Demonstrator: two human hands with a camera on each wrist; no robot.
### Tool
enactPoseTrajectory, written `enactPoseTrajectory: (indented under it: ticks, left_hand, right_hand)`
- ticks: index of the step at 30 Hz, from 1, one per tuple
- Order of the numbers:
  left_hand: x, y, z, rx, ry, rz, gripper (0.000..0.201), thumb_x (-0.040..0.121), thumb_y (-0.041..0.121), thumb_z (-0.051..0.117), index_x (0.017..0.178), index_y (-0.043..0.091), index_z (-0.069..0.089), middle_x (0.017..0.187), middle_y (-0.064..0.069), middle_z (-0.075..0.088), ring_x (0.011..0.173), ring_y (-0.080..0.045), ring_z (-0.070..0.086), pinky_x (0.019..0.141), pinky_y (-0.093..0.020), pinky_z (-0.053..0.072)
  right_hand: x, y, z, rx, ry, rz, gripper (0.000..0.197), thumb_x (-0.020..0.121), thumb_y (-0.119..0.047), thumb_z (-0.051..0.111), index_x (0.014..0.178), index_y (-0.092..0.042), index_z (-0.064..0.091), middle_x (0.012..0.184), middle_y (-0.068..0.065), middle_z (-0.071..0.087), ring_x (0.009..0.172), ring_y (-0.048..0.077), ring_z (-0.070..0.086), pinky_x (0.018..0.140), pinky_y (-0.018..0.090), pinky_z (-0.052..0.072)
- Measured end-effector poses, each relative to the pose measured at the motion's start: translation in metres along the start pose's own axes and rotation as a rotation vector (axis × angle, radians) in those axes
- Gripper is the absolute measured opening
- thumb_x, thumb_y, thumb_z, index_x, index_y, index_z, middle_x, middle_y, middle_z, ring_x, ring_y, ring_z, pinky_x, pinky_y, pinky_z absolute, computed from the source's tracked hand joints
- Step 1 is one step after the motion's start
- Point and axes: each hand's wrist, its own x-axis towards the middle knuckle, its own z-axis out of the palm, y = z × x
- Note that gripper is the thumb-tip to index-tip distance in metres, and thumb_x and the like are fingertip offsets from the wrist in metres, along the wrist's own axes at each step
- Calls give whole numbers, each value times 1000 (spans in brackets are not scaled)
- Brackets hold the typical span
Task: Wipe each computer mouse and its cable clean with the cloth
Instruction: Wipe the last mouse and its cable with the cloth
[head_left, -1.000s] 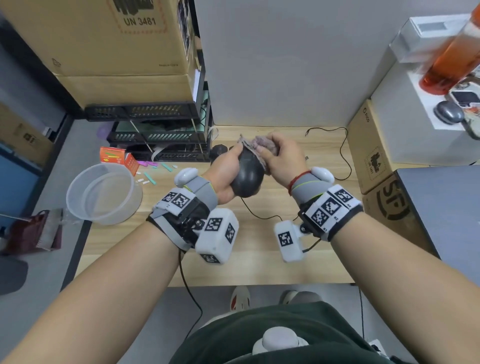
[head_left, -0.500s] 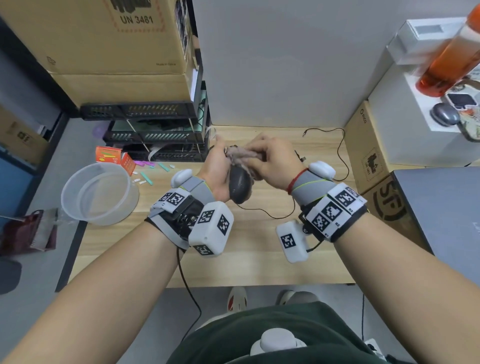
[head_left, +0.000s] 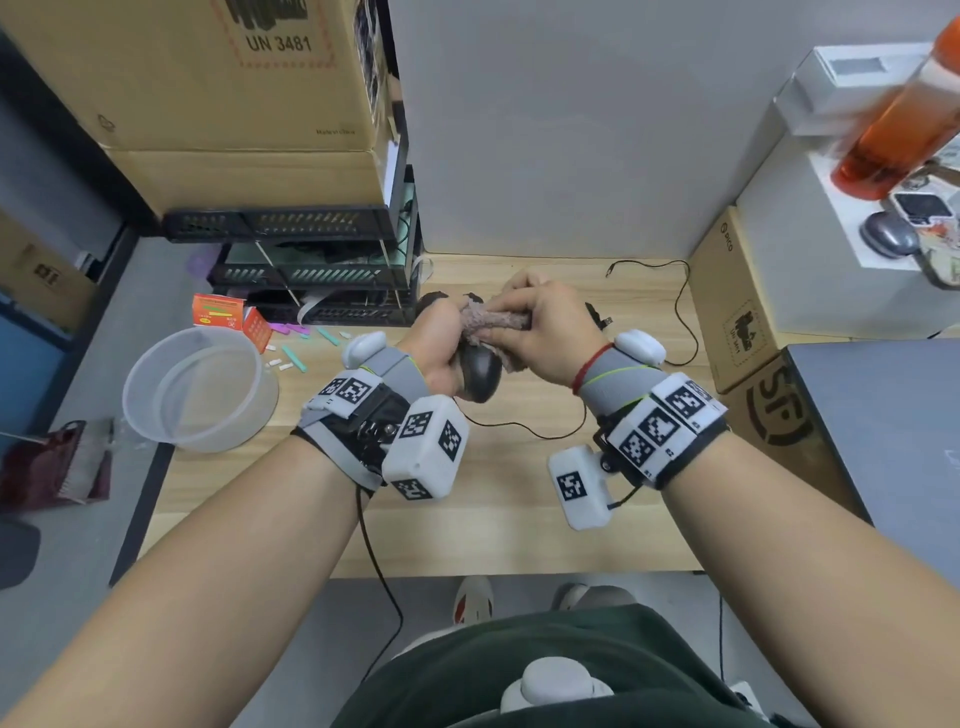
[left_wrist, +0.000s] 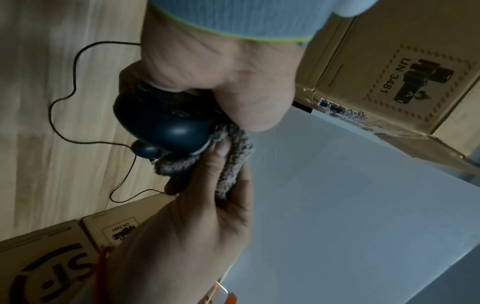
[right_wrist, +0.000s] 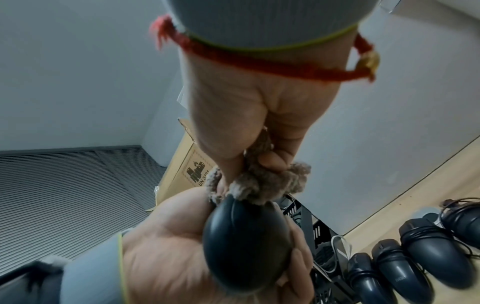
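Above wooden desk (head_left: 519, 509) (grey wall (head_left: 571, 130) behind) — both hands wiping mouse (head_left: 480, 371).

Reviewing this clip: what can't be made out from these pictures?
- Head view: front of the dark grey computer mouse, under the brown fluffy cloth and right hand.
- Left wrist view: left hand fingertips, behind the mouse.
- Right wrist view: row of dark mice, cut off by the frame edge; count unclear.

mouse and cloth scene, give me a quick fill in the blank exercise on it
1. The left hand holds a black ____.
2. The right hand grips a fuzzy ____ against it.
3. A thin black ____ trails from the mouse across the wooden desk.

Missing words: mouse; cloth; cable
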Motion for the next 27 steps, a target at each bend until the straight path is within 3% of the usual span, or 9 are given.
enactPoseTrajectory:
  ticks: [3,7,12,14,17,20,23,25,27]
  left_hand:
    - [-2,6,1,12,-34,-34,43,101,25,30,66,13,52,67,-10,55,49,-22,57,54,-28,53]
    - [4,15,-9,-44,104,46,39,103,28,39,65,20,39,64,-2,42,49,-20,47,52,-25,43]
    - [2,14,-3,91,70,50,43,103,35,42,63,19,43,54,1,48,49,-19,52,59,-28,46]
    - [-3,8,3,118,-58,87,52,108,34,31,72,11,60,61,-7,63,51,-22,58,56,-27,51]
    - [1,1,9,112,-236,107,100,99,72,5,106,0,74,91,-20,72,69,-28,61,66,-34,48]
    - [10,7,-2,98,-185,54,120,70,100,8,92,-3,65,90,-21,60,72,-27,54,76,-39,49]
    - [19,11,-17,98,-101,56,101,63,104,21,74,11,59,87,-16,60,85,-31,63,95,-55,50]
    - [15,12,-16,211,-120,42,111,65,103,16,80,5,64,89,-24,63,79,-39,68,85,-51,58]
    - [8,9,-8,273,-183,65,117,73,98,4,83,-1,66,74,-24,60,53,-33,60,57,-34,54]
  right_hand:
    - [-5,-7,0,43,-81,-38,22,73,-17,84,94,-19,79,89,-7,45,73,15,56,73,33,54]
    - [-24,-15,7,63,-265,-92,22,67,-11,88,87,-13,80,87,-5,42,69,22,57,55,30,55]
    - [-8,5,1,161,-135,-27,32,71,-10,85,86,-35,73,90,-3,53,77,7,56,72,25,51]
    - [1,11,2,190,-29,38,29,76,-16,83,85,-40,71,90,-2,55,71,7,55,67,22,46]
    - [8,17,6,271,112,122,19,79,-23,79,95,-31,74,92,3,54,66,12,55,64,26,45]
    - [-4,11,11,241,83,77,21,77,-20,81,97,-24,76,90,-2,52,75,17,58,65,27,51]
    - [-16,2,15,223,-80,-19,26,72,-14,85,91,-28,75,87,-5,54,75,8,57,64,18,51]
    - [-12,1,12,240,-94,-37,27,73,-14,84,84,-36,72,83,-8,56,70,1,57,61,15,48]
    - [-1,3,7,318,-28,25,26,80,-7,78,85,-31,70,71,-12,60,57,-2,57,54,11,43]
